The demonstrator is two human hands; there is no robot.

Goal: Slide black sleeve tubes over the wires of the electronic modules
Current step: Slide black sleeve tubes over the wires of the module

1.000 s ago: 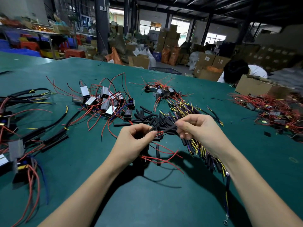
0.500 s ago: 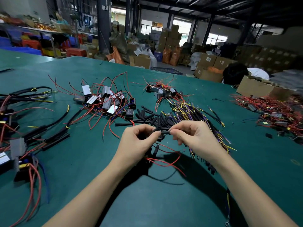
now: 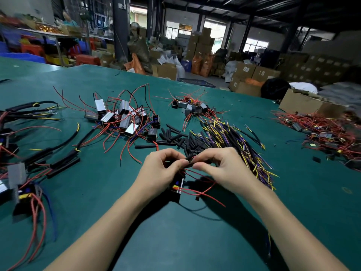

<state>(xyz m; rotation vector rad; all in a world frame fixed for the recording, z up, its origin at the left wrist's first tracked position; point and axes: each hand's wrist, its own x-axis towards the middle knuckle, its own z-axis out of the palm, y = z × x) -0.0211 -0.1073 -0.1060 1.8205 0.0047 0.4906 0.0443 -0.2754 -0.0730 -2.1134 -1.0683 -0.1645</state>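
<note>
Head view, nearest first: two bare forearms reach in over the green felt-covered desk (image 3: 175, 241) and meet at its middle. The left hand (image 3: 158, 173) is curled, thumb and forefinger pinching one end of a short black sleeve tube (image 3: 190, 160), apparently to steady the wire being fed. The right hand (image 3: 220, 169) pinches the same tube from the other side, fingers pressed together, which suits pushing it along the wire. Just below the hands hangs a small black electronic module with a yellow patch (image 3: 178, 187), its thin red wires (image 3: 203, 189) looping loose over the desk; it seems to dangle from the wire being sleeved, so the sliding looks under way, not finished.

Just beyond the hands lies a heap of loose black sleeve tubes (image 3: 175, 136), within easy reach for the next pick. Right of it spreads a bundle of black-sleeved yellow and purple wires (image 3: 234, 141). Farther left sits a pile of silver-cased modules with red wires (image 3: 121, 118), likely waiting. At the far right edge stands an open brown cardboard box (image 3: 304, 104), with stacked cartons behind in the warehouse.
</note>
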